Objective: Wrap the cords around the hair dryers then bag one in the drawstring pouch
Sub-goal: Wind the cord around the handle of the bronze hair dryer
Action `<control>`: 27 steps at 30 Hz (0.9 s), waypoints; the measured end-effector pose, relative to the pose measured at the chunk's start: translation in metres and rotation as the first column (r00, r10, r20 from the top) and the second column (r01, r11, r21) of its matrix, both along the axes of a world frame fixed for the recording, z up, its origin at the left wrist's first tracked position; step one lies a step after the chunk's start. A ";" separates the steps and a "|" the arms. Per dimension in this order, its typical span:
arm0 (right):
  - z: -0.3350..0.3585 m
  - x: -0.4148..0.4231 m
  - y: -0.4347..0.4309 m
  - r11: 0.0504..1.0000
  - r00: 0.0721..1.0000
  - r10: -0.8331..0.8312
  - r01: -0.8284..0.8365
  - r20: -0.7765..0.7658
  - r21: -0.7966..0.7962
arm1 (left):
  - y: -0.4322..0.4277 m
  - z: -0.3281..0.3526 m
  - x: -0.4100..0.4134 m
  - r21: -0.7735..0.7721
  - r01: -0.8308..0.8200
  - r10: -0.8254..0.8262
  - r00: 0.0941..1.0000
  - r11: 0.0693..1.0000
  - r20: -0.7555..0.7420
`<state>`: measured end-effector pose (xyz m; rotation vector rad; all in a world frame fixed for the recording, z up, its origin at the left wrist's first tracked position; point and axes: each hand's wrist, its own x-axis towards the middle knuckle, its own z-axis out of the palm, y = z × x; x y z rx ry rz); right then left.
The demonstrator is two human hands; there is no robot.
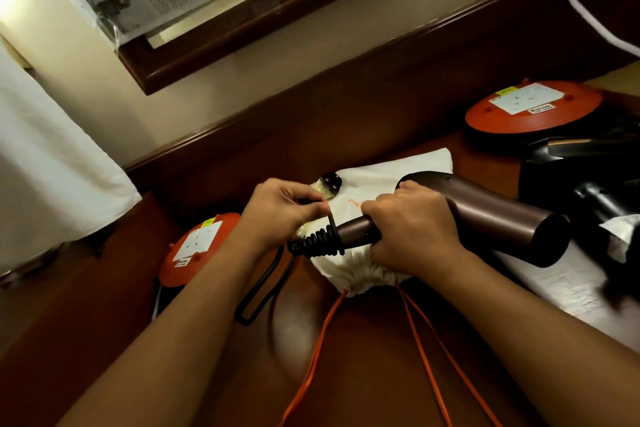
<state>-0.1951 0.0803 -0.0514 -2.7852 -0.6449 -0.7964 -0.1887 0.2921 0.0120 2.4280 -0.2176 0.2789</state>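
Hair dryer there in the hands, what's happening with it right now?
A person is winding the cord around a brown hair dryer. The right hand grips its handle, while the left hand pinches the black cord near the handle's end; a loop hangs loose below. The plug lies on the white drawstring pouch underneath, its orange strings trailing toward the person. A second, black hair dryer sits to the right. Nothing is bagged yet.
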 end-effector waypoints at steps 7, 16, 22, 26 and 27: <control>-0.006 0.005 -0.003 0.993 0.999 -0.041 0.041 -0.003 0.110 | -0.013 -0.042 -0.030 0.219 0.055 -0.039 0.996 0.974 -0.076; -0.001 0.005 0.009 0.986 0.989 -0.146 0.148 -0.028 0.081 | -0.069 -0.013 -0.110 0.644 0.132 0.001 0.979 0.754 -0.202; -0.001 0.001 0.006 0.993 0.994 -0.106 0.107 -0.026 0.052 | -0.039 0.037 -0.080 0.508 0.006 -0.154 0.956 0.862 0.249; -0.002 0.000 0.005 0.998 0.998 -0.058 0.059 -0.023 0.028 | -0.026 0.036 -0.033 0.397 -0.029 -0.088 0.958 0.917 0.274; -0.002 0.000 0.003 0.997 0.998 -0.058 0.059 -0.022 0.051 | -0.025 0.032 -0.021 0.360 -0.026 -0.064 0.970 0.933 0.235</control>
